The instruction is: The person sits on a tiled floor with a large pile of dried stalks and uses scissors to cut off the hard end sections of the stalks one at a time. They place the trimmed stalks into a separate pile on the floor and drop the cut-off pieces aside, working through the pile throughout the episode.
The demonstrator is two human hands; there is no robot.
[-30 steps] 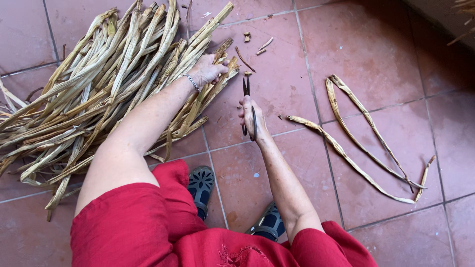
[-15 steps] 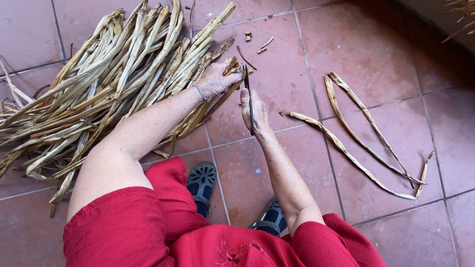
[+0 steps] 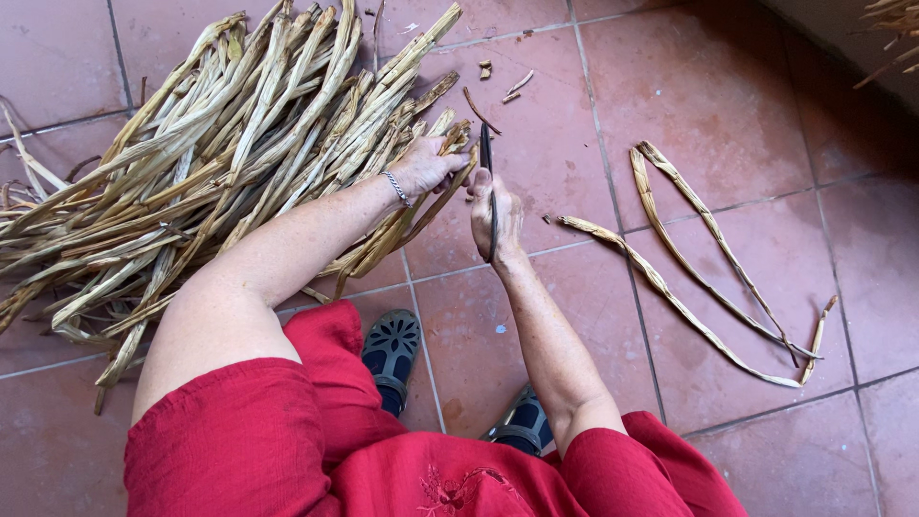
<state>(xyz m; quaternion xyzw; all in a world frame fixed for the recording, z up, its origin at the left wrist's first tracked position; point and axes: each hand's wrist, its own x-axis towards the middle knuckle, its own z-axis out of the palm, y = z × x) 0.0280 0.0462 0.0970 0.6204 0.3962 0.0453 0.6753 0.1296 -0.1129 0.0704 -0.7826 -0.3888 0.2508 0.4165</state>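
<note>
A big pile of dry, straw-coloured plant stalks [image 3: 211, 163] lies on the tile floor at the left. My left hand [image 3: 426, 165], with a bracelet on the wrist, grips the end of one stalk [image 3: 458, 144] at the pile's right edge. My right hand [image 3: 496, 215] holds dark scissors [image 3: 487, 168], their blades pointing up and away, right beside that stalk end. The two hands almost touch.
Three long dry stalks [image 3: 689, 263] lie apart on the terracotta tiles [image 3: 574, 105] at the right. Small cut scraps [image 3: 503, 81] are scattered beyond my hands. My dark sandals [image 3: 392, 349] and red garment [image 3: 316, 450] fill the bottom. A wall base [image 3: 862, 57] runs along the top right.
My left hand has slid along the pile's edge and closed on one stalk end. My right hand with the scissors has moved up to meet it.
</note>
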